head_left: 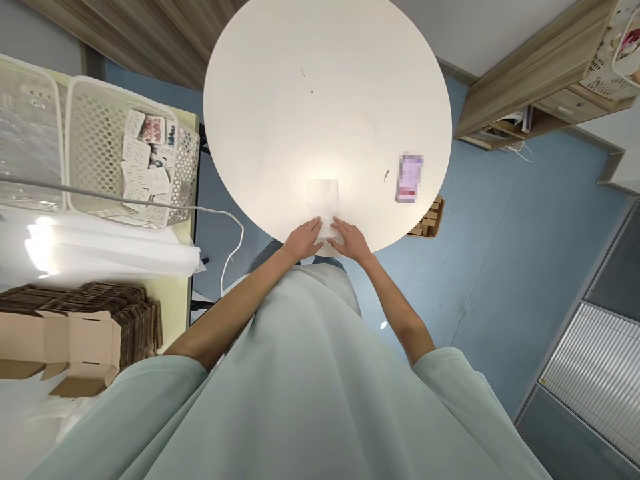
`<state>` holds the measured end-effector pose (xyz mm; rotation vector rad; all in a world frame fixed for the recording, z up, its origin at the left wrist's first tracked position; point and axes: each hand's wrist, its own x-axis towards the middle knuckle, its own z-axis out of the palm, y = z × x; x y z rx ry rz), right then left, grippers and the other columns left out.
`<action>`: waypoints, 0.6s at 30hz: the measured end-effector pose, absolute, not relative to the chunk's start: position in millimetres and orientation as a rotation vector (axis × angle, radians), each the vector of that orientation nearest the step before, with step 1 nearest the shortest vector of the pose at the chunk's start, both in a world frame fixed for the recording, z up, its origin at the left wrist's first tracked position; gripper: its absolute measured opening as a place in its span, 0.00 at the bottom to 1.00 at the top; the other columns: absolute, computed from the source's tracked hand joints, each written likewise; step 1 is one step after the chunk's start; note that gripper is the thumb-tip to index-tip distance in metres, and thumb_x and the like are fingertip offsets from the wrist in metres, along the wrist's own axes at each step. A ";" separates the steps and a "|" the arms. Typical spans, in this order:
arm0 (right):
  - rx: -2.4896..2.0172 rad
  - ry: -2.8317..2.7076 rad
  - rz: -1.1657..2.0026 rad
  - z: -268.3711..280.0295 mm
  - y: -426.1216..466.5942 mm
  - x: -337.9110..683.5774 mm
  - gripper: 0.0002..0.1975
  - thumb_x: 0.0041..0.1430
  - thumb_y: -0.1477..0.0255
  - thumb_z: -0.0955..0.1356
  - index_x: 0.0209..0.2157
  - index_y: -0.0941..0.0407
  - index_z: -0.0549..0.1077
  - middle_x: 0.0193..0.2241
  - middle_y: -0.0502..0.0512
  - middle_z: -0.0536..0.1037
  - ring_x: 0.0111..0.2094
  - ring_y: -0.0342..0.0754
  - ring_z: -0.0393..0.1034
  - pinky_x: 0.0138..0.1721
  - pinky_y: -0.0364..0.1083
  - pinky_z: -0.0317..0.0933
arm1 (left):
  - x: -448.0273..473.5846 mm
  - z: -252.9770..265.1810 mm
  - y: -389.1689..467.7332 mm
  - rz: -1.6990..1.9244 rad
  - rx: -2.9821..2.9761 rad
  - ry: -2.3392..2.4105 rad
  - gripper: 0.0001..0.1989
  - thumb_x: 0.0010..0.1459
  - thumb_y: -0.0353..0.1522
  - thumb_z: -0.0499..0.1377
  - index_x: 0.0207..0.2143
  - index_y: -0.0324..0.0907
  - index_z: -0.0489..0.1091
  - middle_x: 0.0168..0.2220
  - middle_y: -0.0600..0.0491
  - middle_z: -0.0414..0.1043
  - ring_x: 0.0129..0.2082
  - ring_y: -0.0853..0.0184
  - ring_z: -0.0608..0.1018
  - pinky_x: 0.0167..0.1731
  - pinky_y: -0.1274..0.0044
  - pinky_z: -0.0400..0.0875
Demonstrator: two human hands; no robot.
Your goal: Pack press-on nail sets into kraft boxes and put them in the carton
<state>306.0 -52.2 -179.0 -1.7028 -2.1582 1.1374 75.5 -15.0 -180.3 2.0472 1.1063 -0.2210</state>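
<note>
A thin, whitish rectangular sheet or pouch (323, 198) lies flat on the round white table (320, 100), close to its near edge; its kind is hard to tell. My left hand (303, 240) rests at the near left side of it, fingers stretched out and thumb apart. Mirroring that, my right hand (351, 241) lies at its near right side, with fingers extended and thumb spread. Both hands touch or nearly touch the sheet, and their fingertips partly cover its near end.
A pixelated purple item (409, 178) lies on the table's right. To the left, a perforated white basket (83, 153) holds several small packets, above a white plastic roll (115, 250) and stacked cardboard boxes (90, 333). A cable (220, 212) hangs there. A brown box (433, 219) stands below right.
</note>
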 end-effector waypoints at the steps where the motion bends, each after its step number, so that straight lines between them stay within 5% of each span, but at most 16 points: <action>1: -1.721 -2.128 1.146 -177.1 -51.9 306.1 0.24 0.75 0.58 0.68 0.66 0.53 0.73 0.73 0.64 0.69 0.71 0.59 0.68 0.69 0.61 0.67 | 75.3 -179.4 -14.9 -0.204 2.020 1.132 0.35 0.72 0.41 0.54 0.75 0.34 0.59 0.78 0.36 0.56 0.76 0.48 0.64 0.73 0.58 0.62; 10: -2.021 -1.930 1.143 -171.5 -16.9 293.8 0.23 0.80 0.55 0.62 0.65 0.54 0.71 0.59 0.62 0.80 0.54 0.52 0.79 0.55 0.50 0.74 | 83.9 -176.5 14.8 -0.091 1.812 1.405 0.24 0.76 0.44 0.49 0.61 0.41 0.73 0.57 0.37 0.79 0.54 0.47 0.82 0.55 0.59 0.76; 14: -2.122 -1.855 1.152 -177.7 -1.2 290.0 0.21 0.79 0.56 0.63 0.62 0.55 0.72 0.54 0.60 0.79 0.47 0.50 0.78 0.49 0.48 0.74 | 93.2 -185.2 26.1 -0.067 1.722 1.561 0.20 0.75 0.45 0.52 0.51 0.42 0.75 0.48 0.37 0.79 0.51 0.42 0.81 0.52 0.55 0.76; 18: -2.211 -1.753 1.118 -182.3 9.2 284.6 0.23 0.78 0.59 0.65 0.67 0.55 0.68 0.59 0.62 0.75 0.48 0.51 0.79 0.51 0.52 0.76 | 101.2 -196.2 34.5 -0.052 1.640 1.643 0.17 0.73 0.43 0.54 0.51 0.43 0.74 0.48 0.36 0.79 0.52 0.39 0.80 0.52 0.51 0.76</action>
